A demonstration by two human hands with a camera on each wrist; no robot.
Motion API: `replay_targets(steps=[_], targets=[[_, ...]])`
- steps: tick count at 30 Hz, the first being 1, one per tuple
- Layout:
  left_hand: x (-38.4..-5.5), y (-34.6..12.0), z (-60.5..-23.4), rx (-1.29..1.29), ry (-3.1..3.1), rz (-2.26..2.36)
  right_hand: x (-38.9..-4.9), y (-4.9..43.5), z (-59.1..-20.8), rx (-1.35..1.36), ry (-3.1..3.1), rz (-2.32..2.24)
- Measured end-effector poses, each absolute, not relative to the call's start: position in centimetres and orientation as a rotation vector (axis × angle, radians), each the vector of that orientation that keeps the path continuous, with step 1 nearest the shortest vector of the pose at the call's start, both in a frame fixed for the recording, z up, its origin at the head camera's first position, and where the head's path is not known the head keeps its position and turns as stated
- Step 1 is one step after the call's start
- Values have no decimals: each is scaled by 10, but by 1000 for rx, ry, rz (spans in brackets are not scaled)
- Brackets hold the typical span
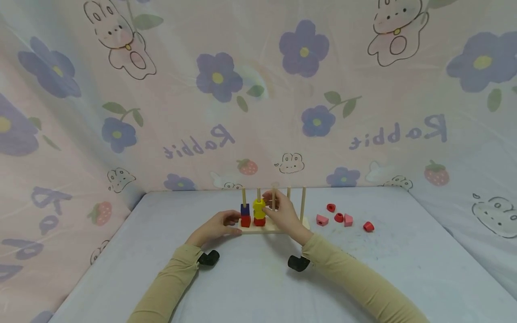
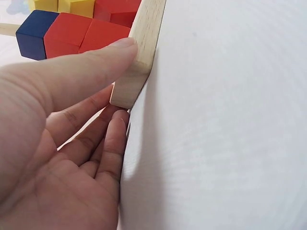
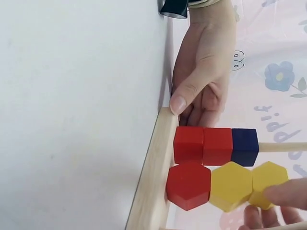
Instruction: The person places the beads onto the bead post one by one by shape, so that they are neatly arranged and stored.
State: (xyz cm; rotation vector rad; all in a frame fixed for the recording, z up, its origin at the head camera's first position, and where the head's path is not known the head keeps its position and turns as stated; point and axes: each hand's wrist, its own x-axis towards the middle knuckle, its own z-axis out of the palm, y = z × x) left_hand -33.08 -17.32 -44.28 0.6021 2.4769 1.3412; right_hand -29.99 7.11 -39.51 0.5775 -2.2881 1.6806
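A wooden peg board (image 1: 258, 231) with several upright pegs stands on the table. My left hand (image 1: 216, 225) grips its left end, the thumb (image 2: 112, 55) on the front edge and the fingers around the end. On the leftmost peg, two red cubes (image 3: 204, 145) sit beneath a dark blue cube (image 3: 245, 146). The second peg carries a red hexagonal block (image 3: 189, 186), a yellow one (image 3: 231, 186) above it, and an upper yellow hexagonal block (image 3: 266, 178) on top. My right hand (image 1: 284, 216) pinches this upper block between thumb and fingers.
Right of the board lie loose red blocks (image 1: 368, 226) and pink blocks (image 1: 322, 220). The other pegs (image 1: 303, 204) rise near my right hand. A patterned cloth (image 1: 266, 112) hangs behind the white table (image 1: 250, 291). Black wrist devices (image 1: 299, 263) sit below both wrists.
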Motion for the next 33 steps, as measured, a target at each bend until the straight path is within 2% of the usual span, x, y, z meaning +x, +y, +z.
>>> replay_targets(steps=[8, 18, 25, 33], targets=[[-329, -175, -444, 553, 2485, 1329, -285, 89, -398, 676, -2400, 1553], [-328, -175, -443, 600, 2510, 1323, -264, 141, -398, 908, -2541, 1314], [-333, -176, -446, 610, 2523, 1319, -255, 189, -390, 879, -2567, 1227], [-332, -174, -445, 612, 2514, 1321, -261, 227, -401, 840, -2608, 885]])
